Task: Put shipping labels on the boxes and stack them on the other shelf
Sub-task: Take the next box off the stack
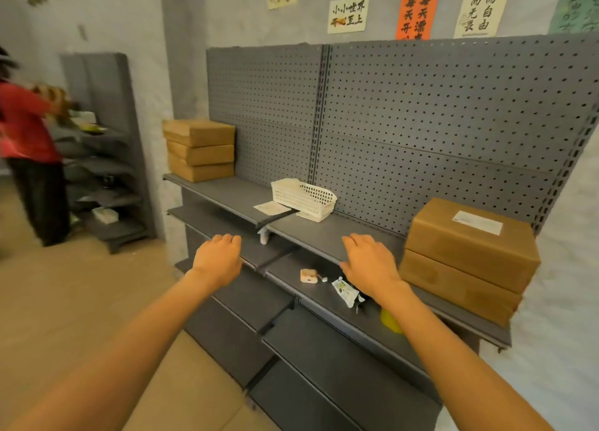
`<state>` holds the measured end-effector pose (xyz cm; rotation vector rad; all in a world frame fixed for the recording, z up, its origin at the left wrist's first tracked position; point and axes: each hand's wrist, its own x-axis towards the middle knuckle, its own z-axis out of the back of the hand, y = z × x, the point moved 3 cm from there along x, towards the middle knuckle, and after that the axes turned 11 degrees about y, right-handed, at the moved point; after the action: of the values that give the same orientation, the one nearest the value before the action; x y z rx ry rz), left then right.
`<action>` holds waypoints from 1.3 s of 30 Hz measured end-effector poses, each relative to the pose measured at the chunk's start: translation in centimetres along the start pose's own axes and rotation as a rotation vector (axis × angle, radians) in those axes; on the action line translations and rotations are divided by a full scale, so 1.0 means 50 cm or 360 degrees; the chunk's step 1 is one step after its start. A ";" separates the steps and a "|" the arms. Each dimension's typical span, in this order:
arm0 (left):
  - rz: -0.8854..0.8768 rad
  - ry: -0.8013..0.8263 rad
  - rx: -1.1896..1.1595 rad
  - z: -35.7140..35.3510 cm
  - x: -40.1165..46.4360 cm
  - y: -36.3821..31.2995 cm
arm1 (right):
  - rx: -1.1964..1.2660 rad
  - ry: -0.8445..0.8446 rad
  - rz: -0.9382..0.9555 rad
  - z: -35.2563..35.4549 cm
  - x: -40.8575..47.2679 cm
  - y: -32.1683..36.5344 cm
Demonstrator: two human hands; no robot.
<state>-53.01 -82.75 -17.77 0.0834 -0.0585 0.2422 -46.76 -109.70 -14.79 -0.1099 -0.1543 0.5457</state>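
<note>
Standing between two boxes, both hands empty in front of the shelf.

The left hand [217, 258] and right hand [369, 262] hover with loosely curled fingers, holding nothing. Right of the white basket [303, 198], two stacked boxes [466, 258] sit, the top one labelled. Left of the basket wait three unlabelled boxes [199, 150]; a loose label [271, 208] lies just beside it. The next move is probably fetching one.

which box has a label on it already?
The top box of the right-hand stack, beside the right hand: a white label sits on its top face. The three boxes stacked at the left end show none.
</note>
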 end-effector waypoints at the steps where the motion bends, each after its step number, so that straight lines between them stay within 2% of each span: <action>1: 0.0039 0.0003 -0.0009 0.003 -0.012 0.029 | 0.0016 -0.0006 0.0039 0.007 0.014 0.028; 9: 0.0290 0.0043 0.0028 -0.019 -0.060 0.279 | 0.0087 0.0045 0.0325 0.015 0.146 0.263; 20: 0.0593 -0.0134 0.0103 0.014 0.046 0.684 | 0.0136 -0.0161 0.0554 0.104 0.452 0.597; 34: 0.0631 -0.0073 0.0197 -0.059 0.231 0.955 | 0.0079 -0.0027 0.0671 0.023 0.756 0.826; 39: 0.0636 -0.0129 0.0234 -0.061 0.354 1.056 | 0.0102 -0.0053 0.0685 0.022 0.926 0.886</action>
<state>-48.49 -27.21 -15.64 0.2288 -0.1384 0.6428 -30.38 -47.72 -14.71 -0.0711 -0.1461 0.9811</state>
